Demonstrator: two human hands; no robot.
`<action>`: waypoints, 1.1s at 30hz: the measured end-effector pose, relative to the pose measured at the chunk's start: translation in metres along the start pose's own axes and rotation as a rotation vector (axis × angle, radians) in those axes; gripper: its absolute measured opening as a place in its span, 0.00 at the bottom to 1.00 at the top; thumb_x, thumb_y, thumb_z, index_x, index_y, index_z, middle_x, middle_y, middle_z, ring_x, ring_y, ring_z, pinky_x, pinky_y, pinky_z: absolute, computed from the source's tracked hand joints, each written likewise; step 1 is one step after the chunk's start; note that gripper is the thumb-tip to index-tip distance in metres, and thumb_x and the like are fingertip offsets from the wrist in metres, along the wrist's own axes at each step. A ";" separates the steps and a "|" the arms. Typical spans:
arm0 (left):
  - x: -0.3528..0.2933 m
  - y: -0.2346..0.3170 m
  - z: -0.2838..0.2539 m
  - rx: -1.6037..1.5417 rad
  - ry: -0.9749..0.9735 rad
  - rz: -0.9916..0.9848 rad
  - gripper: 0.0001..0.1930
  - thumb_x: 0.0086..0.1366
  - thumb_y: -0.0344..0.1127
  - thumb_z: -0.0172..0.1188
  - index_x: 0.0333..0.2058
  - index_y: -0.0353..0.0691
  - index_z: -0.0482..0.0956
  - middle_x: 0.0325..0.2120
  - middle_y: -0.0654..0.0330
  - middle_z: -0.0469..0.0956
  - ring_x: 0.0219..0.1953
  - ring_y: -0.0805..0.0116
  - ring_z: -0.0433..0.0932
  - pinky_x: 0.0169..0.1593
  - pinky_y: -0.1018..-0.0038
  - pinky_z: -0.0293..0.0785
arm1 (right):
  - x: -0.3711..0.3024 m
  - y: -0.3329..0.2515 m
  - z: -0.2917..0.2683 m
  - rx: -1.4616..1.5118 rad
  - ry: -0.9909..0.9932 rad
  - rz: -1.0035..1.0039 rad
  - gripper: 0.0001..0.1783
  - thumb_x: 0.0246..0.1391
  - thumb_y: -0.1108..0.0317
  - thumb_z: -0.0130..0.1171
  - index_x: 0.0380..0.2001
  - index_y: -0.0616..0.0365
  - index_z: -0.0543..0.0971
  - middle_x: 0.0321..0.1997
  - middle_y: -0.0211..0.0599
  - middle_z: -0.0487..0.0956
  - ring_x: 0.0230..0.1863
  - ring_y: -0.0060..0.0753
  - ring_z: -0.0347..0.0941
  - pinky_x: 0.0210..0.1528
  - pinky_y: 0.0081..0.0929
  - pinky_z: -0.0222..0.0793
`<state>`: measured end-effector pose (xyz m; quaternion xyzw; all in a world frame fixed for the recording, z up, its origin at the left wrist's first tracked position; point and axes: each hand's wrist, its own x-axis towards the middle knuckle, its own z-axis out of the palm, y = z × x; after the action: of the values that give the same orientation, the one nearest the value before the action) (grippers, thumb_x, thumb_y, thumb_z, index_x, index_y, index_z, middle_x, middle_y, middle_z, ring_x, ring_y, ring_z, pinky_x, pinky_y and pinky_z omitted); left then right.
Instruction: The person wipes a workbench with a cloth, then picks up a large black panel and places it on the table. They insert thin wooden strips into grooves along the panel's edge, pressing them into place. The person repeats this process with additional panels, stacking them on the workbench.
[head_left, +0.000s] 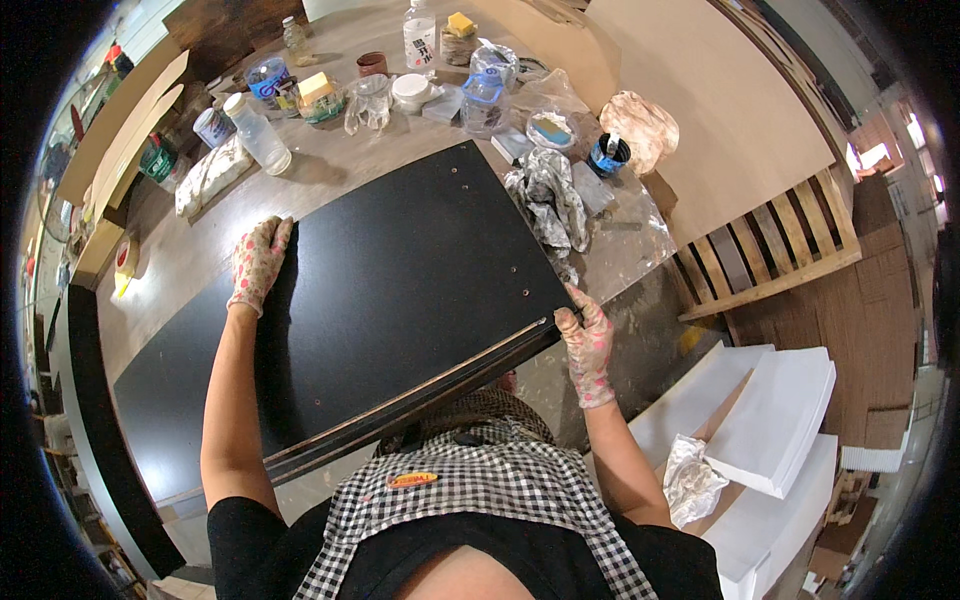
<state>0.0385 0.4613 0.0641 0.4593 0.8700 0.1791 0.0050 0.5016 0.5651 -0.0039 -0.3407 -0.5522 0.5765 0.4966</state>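
A large black panel (400,260) with a few small screw holes lies flat at a slant on the worktable, its near edge showing a raw light-brown strip. My left hand (262,262), in a white glove with pink spots, lies over the panel's far edge with its fingers together and bent over the side. At the right near corner, my right hand (588,345), in a matching glove, holds the panel between thumb and fingers. The undersides of both grips are hidden. Close to the right end of the panel lies a crumpled, stained grey rag (548,200).
Bottles, jars and tubs crowd the far side of the worktable (330,170), among them a clear bottle (258,135) and an open black can (608,154). A wooden slatted pallet (770,240) stands at right. White boards (775,420) are stacked at lower right.
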 end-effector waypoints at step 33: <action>-0.009 0.075 -0.003 -0.030 0.215 0.273 0.20 0.66 0.47 0.58 0.50 0.39 0.79 0.48 0.47 0.80 0.54 0.48 0.76 0.59 0.58 0.68 | 0.025 -0.029 -0.007 -0.496 -0.194 -0.127 0.28 0.56 0.61 0.69 0.56 0.64 0.77 0.52 0.48 0.79 0.51 0.46 0.77 0.54 0.34 0.71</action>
<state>0.1032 0.4913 0.0890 0.5512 0.7923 0.2394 -0.1055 0.5070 0.5881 0.0275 -0.3598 -0.7417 0.4215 0.3778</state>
